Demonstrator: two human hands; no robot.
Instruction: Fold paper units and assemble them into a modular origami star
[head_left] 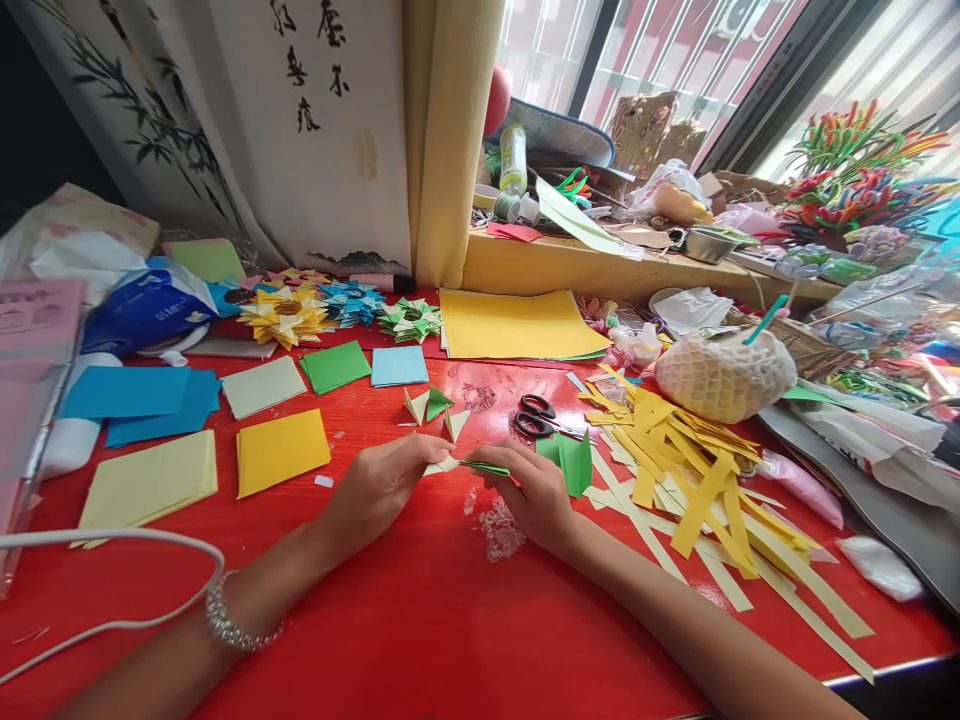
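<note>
A glossy red table [465, 640] carries a loose heap of yellow and cream paper strips [706, 500] at the right. Over its middle, the right hand [536, 495] pinches a narrow green folded-paper piece [486, 467], and the left hand [379, 490] pinches a smaller cream folded-paper point [442, 465]; whether the two papers touch, I cannot tell. The step seems to be fitting folded pieces together; the next move calls for aligned edges and a light, steady pinch.

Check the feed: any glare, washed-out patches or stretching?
Head view: the barred glass window looks bright and hazy; head view: pale glare lies on the glossy red tabletop around the black-handled metal scissors; head view: both bare forearms look stretched toward the bottom edge.
</note>
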